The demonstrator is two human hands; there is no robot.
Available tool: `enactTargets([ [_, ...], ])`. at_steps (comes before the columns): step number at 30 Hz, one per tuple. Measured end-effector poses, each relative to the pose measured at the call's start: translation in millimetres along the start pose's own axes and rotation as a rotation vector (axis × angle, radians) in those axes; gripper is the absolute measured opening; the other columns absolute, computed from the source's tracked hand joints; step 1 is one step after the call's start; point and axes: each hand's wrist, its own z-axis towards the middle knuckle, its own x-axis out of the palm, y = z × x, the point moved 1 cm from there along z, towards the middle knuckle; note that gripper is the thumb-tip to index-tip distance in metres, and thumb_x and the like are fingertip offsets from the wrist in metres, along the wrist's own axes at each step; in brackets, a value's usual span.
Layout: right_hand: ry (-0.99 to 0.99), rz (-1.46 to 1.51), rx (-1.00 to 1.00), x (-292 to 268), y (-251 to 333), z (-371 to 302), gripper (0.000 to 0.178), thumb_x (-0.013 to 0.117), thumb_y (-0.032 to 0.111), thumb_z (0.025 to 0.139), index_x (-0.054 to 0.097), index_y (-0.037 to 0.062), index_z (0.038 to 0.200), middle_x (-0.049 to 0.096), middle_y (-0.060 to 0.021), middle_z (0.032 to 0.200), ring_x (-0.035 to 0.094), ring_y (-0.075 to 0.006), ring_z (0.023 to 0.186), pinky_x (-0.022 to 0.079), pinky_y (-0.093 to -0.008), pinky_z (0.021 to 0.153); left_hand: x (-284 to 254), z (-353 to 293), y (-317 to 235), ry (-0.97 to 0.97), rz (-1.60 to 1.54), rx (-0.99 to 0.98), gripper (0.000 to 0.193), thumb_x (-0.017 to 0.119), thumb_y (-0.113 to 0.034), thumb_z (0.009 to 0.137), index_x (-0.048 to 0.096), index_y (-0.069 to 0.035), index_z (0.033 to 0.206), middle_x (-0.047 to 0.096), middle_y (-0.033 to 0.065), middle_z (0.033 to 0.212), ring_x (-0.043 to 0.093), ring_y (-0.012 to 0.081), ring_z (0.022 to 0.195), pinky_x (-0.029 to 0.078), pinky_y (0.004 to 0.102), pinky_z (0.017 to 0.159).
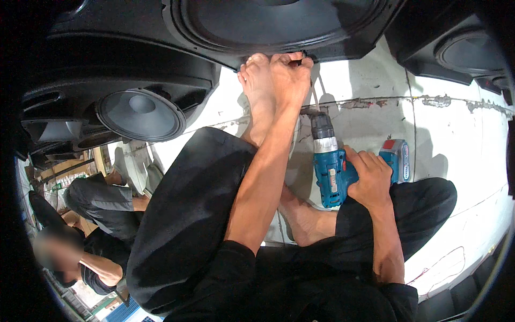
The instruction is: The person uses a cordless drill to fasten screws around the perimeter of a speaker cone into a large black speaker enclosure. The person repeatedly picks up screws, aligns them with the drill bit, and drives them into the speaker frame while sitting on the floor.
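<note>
Right hand clenched on blue drill handle, drill resting on floor between legs, chuck pointing up-frame. Left hand stretched to rim of big black speaker, pinching small dark part; left foot just beside hand. 2nd person sits lower left.

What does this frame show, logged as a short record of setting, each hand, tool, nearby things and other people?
setting: person seated on a pale, cracked floor among black speaker cabinets
left hand: reaching to the lower edge of the nearest speaker cabinet, pinching something small there, too small to tell what
right hand: gripping a blue cordless drill, chuck pointing up
bare foot: beside the left hand, against the cabinet
nearby: loose speaker cone at left
others: second person seated lower left
</note>
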Motion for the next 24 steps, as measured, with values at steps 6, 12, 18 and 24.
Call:
enactTargets([
  [6, -0.007, 0.005, 0.009, -2, 3, 3, 0.061, 0.06, 0.006, 0.055, 0.063, 0.0119, 0.115, 0.059, -0.0039, 0.082, 0.059, -0.0244, 0.079, 0.047, -0.0351, 0.07, -30, -28, -23, 0.049, -0.347, -0.031, 0.056, 0.071, -0.048, 0.075, 0.066, -0.015, 0.121, 0.054, 0.0119, 0.116, 0.048, 0.0283, 0.116, 0.031, 0.0417, 0.103],
  [12, -0.029, -0.003, 0.008, 2, 4, 2, 0.058, 0.06, 0.004, 0.056, 0.063, 0.0115, 0.113, 0.06, -0.0027, 0.081, 0.059, -0.0241, 0.079, 0.047, -0.0348, 0.07, -3, -114, -33, 0.02, -0.689, -0.338, 0.07, 0.068, -0.058, 0.08, 0.066, 0.006, 0.11, 0.069, 0.0192, 0.099, 0.065, 0.029, 0.092, 0.049, 0.0384, 0.084],
  [18, -0.046, 0.048, 0.013, 2, 5, 3, 0.052, 0.059, 0.002, 0.057, 0.063, 0.0112, 0.108, 0.061, -0.003, 0.083, 0.06, -0.0242, 0.08, 0.047, -0.0347, 0.07, -19, -176, -58, 0.234, -0.786, -0.525, 0.07, 0.061, -0.063, 0.083, 0.064, 0.008, 0.084, 0.065, 0.0193, 0.076, 0.063, 0.0284, 0.074, 0.047, 0.0396, 0.071],
  [24, -0.008, 0.045, 0.033, 0, 6, 2, 0.05, 0.061, 0.003, 0.056, 0.063, 0.0122, 0.105, 0.062, -0.0037, 0.084, 0.061, -0.0254, 0.083, 0.047, -0.0363, 0.071, -11, -176, -58, 0.177, -0.822, -0.494, 0.069, 0.063, -0.061, 0.083, 0.064, 0.007, 0.073, 0.062, 0.0142, 0.063, 0.06, 0.0216, 0.062, 0.046, 0.0364, 0.061],
])
